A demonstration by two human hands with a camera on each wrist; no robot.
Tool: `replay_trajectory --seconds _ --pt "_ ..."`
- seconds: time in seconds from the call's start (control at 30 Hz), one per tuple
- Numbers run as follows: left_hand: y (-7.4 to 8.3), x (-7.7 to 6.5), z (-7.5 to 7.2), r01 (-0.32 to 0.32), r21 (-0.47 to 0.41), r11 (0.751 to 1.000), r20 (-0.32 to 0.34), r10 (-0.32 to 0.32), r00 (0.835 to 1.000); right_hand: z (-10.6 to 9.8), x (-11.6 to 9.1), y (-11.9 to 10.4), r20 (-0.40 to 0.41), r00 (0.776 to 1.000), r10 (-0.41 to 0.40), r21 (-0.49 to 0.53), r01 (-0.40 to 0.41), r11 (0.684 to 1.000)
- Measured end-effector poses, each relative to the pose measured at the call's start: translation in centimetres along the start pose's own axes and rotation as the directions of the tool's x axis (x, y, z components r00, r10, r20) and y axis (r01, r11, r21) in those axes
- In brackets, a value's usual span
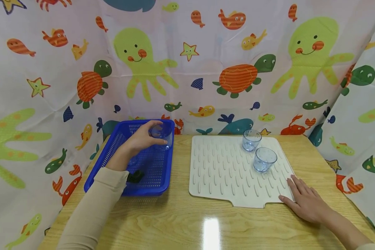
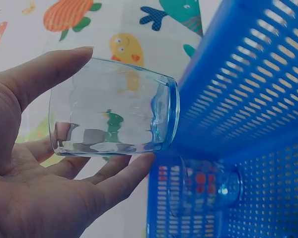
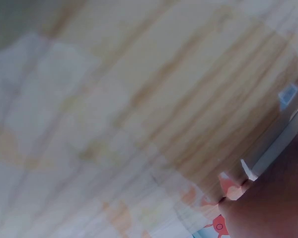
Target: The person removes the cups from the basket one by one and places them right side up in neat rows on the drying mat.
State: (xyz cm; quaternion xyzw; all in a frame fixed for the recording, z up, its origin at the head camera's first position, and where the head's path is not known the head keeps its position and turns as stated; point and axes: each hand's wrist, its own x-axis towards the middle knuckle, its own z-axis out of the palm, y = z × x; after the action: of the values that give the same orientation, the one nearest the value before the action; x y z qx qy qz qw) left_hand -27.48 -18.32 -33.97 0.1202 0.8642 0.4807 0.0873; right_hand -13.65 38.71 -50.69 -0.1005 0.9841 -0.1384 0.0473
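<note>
My left hand grips a clear bluish glass above the far right part of the blue plastic basket. In the left wrist view, the thumb lies along one side of this glass and the fingers along the other. Another glass is inside the basket, partly hidden by my arm in the head view. My right hand rests at the right front corner of the white ridged drying mat, fingers extended on its edge. Two glasses, one nearer and one farther, stand on the mat's right half.
A dark green item lies in the near part of the basket. The basket and mat stand side by side on a wooden table. A curtain printed with sea animals surrounds the table at the back and sides.
</note>
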Motion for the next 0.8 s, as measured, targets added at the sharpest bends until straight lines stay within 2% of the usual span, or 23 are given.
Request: replay_trajectory --seconds 0.43,0.8 --pt "2.7 1.2 2.3 -0.068 -0.022 0.997 0.061 0.07 0.996 0.2 0.1 0.0 -0.007 1.0 -0.004 -0.002 0.004 1.0" --pt "4.1 2.0 3.8 -0.077 -0.052 0.996 0.084 0.081 0.993 -0.1 0.0 -0.1 -0.008 1.0 -0.001 0.001 0.001 1.0"
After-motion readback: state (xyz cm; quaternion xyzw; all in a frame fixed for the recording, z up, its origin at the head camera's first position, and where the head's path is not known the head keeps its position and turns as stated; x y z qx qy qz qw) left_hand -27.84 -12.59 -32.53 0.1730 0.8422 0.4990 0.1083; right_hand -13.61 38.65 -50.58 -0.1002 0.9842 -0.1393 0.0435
